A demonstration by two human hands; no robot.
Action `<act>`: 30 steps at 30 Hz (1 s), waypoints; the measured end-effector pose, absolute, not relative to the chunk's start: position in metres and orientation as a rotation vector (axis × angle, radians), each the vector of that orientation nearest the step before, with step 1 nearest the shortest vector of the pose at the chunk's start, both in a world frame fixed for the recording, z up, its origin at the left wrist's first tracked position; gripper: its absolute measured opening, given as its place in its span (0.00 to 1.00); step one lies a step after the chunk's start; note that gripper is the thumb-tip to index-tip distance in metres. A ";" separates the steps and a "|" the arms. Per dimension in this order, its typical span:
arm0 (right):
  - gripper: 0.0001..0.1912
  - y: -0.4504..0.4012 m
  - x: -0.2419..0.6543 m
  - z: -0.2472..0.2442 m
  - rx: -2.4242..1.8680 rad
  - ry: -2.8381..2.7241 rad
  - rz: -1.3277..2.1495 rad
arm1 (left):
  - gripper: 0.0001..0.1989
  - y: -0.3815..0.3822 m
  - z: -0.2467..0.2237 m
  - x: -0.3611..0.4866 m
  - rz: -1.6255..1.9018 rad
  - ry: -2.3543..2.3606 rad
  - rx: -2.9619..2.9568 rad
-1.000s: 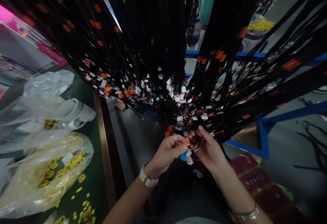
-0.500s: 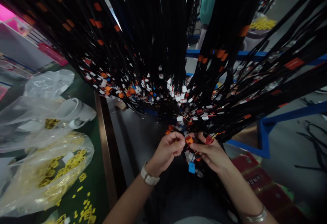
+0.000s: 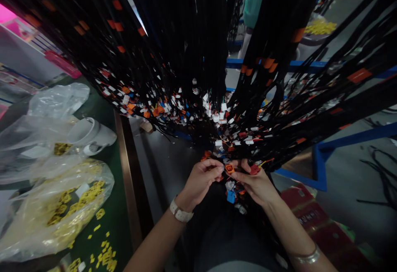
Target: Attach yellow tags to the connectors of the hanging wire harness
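Observation:
Between thumb and fingers, my right hand point(image 3: 256, 181) grips an orange connector point(image 3: 229, 169), its open face turned up toward me. A red connector point(image 3: 254, 169) with a yellow wire sits at the fingers of the same hand. Close on the left, my left hand point(image 3: 203, 179) is pinched, its fingertips beside the orange connector; whatever lies in the pinch is too small to make out. Under the hands dangles a blue connector point(image 3: 231, 196) among white ones. Behind them hang many black wire harnesses point(image 3: 198, 36) ending in white, orange and blue connectors point(image 3: 220, 116).
On the green table point(image 3: 119, 205) at left lie a plastic bag point(image 3: 102, 176) of yellow parts, loose yellow pieces point(image 3: 107, 257) and a tipped white cup point(image 3: 99, 133). A blue frame point(image 3: 356, 139) and red boxes point(image 3: 310, 210) stand at right. A person in teal point(image 3: 256, 1) is beyond the harnesses.
The orange connector has turned so its open face shows more clearly. My left hand has shifted slightly left, and the blue connector below has swung a little up and left.

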State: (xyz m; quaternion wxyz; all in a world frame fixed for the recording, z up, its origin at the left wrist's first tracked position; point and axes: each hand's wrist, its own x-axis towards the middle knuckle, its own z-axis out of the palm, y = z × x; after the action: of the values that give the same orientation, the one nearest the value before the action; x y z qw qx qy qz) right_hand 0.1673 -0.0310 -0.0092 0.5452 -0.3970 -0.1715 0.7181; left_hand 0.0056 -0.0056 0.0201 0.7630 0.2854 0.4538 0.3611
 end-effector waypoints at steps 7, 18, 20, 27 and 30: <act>0.23 -0.031 0.166 -0.012 -0.922 -0.423 1.690 | 0.09 -0.004 0.023 0.007 0.753 1.012 0.591; 0.23 -0.032 0.168 -0.014 -0.950 -0.467 1.676 | 0.11 -0.007 0.019 0.009 0.739 1.107 0.720; 0.24 -0.032 0.168 -0.014 -0.964 -0.473 1.675 | 0.11 -0.008 0.017 0.010 0.751 1.123 0.768; 0.24 -0.033 0.170 -0.012 -1.009 -0.480 1.674 | 0.10 -0.011 0.017 0.014 0.739 1.160 0.874; 0.24 -0.033 0.171 -0.011 -1.020 -0.512 1.681 | 0.11 -0.012 0.016 0.015 0.723 1.189 0.925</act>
State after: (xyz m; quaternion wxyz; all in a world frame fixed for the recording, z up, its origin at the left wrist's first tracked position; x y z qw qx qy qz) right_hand 0.1707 -0.0329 -0.0112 0.5268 -0.4268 -0.2141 0.7032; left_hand 0.0149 -0.0116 0.0165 0.6708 0.4105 0.5277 0.3210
